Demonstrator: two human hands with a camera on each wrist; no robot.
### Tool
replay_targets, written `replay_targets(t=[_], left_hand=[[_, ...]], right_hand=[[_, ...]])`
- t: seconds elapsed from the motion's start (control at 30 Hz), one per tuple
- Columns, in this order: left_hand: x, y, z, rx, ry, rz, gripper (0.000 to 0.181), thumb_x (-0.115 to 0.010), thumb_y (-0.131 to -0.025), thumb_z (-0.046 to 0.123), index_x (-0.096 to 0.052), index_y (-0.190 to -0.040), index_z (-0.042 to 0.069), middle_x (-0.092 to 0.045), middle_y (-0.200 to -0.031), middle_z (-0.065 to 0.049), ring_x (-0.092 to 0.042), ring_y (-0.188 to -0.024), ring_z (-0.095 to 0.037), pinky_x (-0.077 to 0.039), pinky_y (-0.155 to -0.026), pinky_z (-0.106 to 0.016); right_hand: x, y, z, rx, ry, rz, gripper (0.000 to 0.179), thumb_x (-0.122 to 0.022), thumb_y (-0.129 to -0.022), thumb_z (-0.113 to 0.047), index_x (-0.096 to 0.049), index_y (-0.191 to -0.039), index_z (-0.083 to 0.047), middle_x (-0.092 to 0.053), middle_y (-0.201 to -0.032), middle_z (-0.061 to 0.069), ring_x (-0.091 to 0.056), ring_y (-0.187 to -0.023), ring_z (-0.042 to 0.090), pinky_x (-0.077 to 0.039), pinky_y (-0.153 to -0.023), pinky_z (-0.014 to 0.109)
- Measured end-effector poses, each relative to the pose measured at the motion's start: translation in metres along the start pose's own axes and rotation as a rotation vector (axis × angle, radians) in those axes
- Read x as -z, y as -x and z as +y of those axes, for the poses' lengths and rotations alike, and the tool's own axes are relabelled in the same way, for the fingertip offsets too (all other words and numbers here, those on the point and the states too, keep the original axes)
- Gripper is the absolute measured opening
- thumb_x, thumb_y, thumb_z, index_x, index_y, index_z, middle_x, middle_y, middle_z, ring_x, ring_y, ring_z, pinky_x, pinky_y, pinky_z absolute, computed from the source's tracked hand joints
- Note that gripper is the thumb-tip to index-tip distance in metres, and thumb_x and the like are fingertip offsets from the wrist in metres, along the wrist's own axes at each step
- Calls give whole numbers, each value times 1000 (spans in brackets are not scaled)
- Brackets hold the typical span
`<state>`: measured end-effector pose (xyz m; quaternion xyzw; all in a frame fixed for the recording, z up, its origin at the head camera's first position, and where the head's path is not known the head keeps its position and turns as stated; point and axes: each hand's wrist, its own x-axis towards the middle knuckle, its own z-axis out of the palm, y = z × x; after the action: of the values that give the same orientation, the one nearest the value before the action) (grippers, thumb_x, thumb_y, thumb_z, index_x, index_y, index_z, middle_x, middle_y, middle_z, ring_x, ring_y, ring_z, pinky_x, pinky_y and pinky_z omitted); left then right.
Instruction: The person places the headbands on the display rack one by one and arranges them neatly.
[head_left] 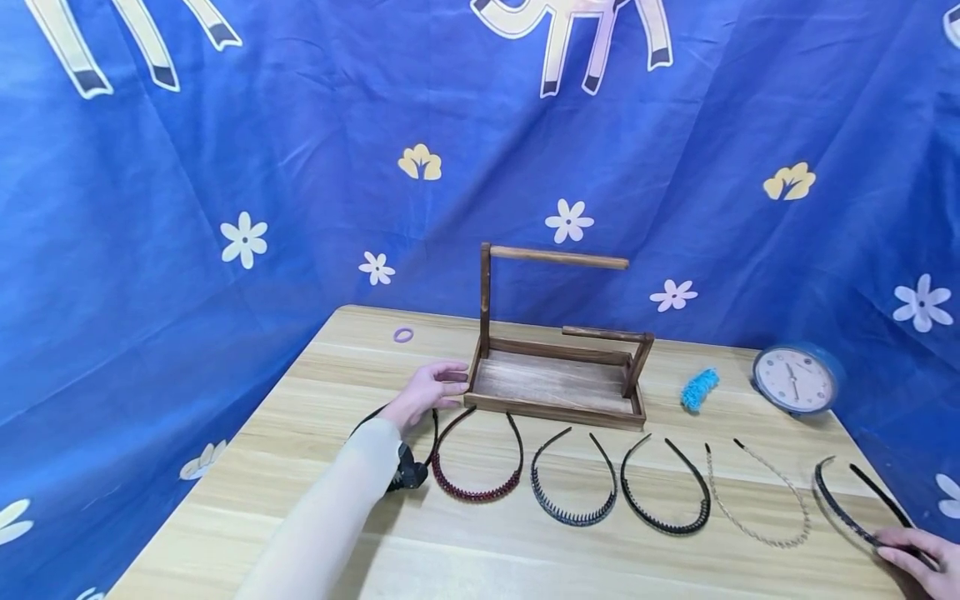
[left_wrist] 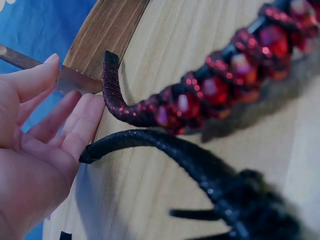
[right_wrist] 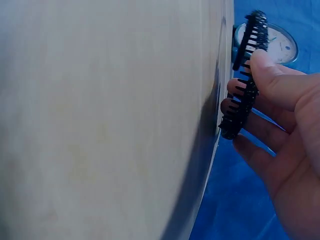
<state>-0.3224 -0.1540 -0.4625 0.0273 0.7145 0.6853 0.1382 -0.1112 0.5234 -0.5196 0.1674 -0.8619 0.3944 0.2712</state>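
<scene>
My left hand (head_left: pixel 426 393) is at the left end of a brown wooden tray with upright handles (head_left: pixel 555 412), its fingers loosely extended beside the corner. Below that wrist lies a black headband with a bow-like piece (head_left: pixel 408 471), partly hidden by the forearm. Beside it is a red beaded headband (left_wrist: pixel 215 92), one tip close to the tray. At the table's right edge my right hand (head_left: pixel 926 554) pinches a dark toothed headband (right_wrist: pixel 245 105) between thumb and fingers, its teeth showing in the right wrist view.
Along the row lie a grey-blue toothed headband (head_left: pixel 573 518), a black toothed headband (head_left: pixel 671 527) and a thin pale beaded one (head_left: pixel 780 544). Farther back are a purple ring (head_left: pixel 403 335), a fluffy turquoise bundle (head_left: pixel 699 390) and a round blue clock (head_left: pixel 795 379). Blue cloth (head_left: pixel 300 208) hangs behind.
</scene>
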Motion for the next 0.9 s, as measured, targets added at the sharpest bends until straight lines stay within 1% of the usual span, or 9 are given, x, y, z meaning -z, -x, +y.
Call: replay_targets(t=[0.17, 0.3, 0.43, 0.5, 0.6, 0.73, 0.8, 0.87, 0.9], left_hand=[[-1, -1, 1, 6, -16, -13, 50, -61, -85, -4, -47, -133, 0, -49, -128, -22, -57, -106, -30, -53, -85, -43], [-1, -2, 0, 17, -2, -29, 51, -61, -85, -5, -46, -133, 1, -48, -130, -23, -55, -109, -32, -52, -88, -46], [-1, -3, -3, 26, 38, -44, 52, -60, -84, -7, -46, -134, 1, -48, -128, -23, -56, -106, -32, -50, -89, -48], [-1, -3, -3, 35, 59, -45, 52, -59, -84, -8, -46, -134, 2, -48, -127, -23, -57, -103, -30, -51, -88, -48], [0, -3, -3, 43, 75, -43, 52, -58, -85, -8, -46, -134, 2, -48, -126, -24, -57, -101, -28, -52, -87, -47], [1, -4, -4, 43, 75, -45, 52, -58, -85, -7, -45, -134, 2, -48, -126, -24, -57, -101, -28, -52, -86, -47], [2, -5, -4, 41, 72, -48, 52, -57, -85, -7, -45, -135, 2, -48, -127, -25, -57, -101, -28, -52, -87, -48], [2, -6, -4, 40, 68, -51, 52, -57, -86, -7, -44, -135, 2, -47, -128, -25, -57, -102, -29, -51, -87, -48], [3, -6, -4, 40, 67, -51, 52, -57, -86, -6, -44, -136, 2, -47, -128, -26, -58, -102, -28, -51, -87, -49]], right_hand=[[-5, -9, -5, 100, -90, 57, 18, -63, -86, -1, -67, -82, -18, -62, -80, -23, -54, -73, -15, -40, -58, -1], [-6, -19, -8, 180, -335, 72, 7, -57, -90, -2, -63, -87, -4, -67, -79, -10, -61, -73, -7, -45, -58, 3], [-5, -28, -12, 148, -586, 86, 10, -51, -90, 7, -60, -91, 3, -69, -80, 0, -65, -74, 1, -48, -61, 6], [-4, -33, -12, 135, -616, 105, 11, -50, -90, 8, -60, -91, 3, -70, -79, 1, -65, -73, 2, -49, -61, 7], [-1, -37, 6, 150, -671, 117, 14, -48, -90, 11, -59, -95, 5, -70, -81, 4, -66, -75, 4, -50, -66, 8], [5, -34, 46, 86, -666, 150, 28, -36, -91, 19, -57, -103, 4, -71, -84, 1, -67, -73, 7, -53, -63, 11], [7, -35, 61, 44, -724, 162, 31, -31, -91, 21, -54, -107, 7, -71, -85, 5, -68, -72, 11, -55, -62, 15], [8, -38, 64, 31, -768, 158, 31, -29, -91, 22, -51, -110, 10, -71, -86, 10, -68, -72, 16, -56, -60, 19], [6, -42, 57, 4, -771, 168, 29, -31, -91, 20, -51, -109, 9, -71, -85, 11, -68, -72, 16, -56, -59, 19]])
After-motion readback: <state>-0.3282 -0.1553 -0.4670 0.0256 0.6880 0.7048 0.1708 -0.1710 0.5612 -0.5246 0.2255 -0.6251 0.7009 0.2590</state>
